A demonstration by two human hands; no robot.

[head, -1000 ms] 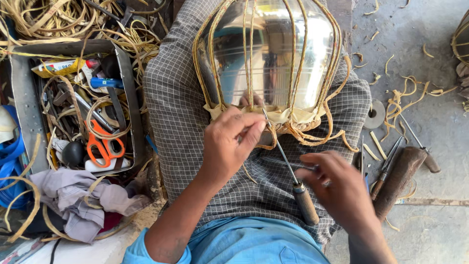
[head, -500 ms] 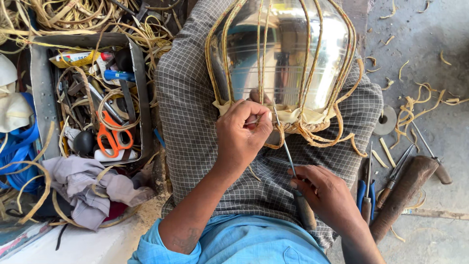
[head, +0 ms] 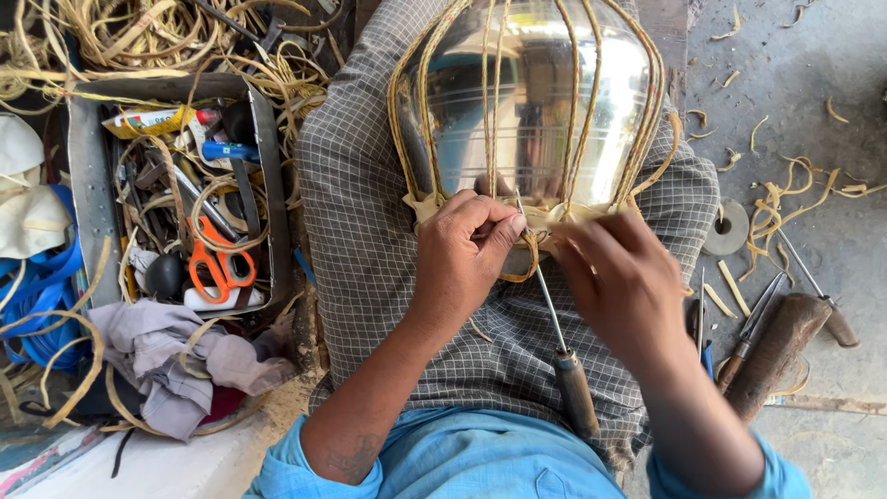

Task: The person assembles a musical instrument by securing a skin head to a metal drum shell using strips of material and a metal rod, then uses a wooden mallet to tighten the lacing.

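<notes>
Since half a second ago the right hand [head: 624, 277] is letting go of the awl [head: 564, 351], now lying loose on the checked cloth [head: 370, 231] at centre frame, and is pinching the cane strips [head: 554, 214] at the shiny metal pot's [head: 536, 102] base in the upper centre. Left hand [head: 462, 254] fingers are clenching a strip there, while the tool tray [head: 88, 185] with orange scissors [head: 217, 268] is sitting at the left.

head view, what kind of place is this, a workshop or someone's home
Likely a cane-weaving workspace on the floor. Cane strips lie heaped and scattered, a metal tray holds orange scissors and tools, and both hands work cane ribs around a shiny metal pot on the lap.
</notes>
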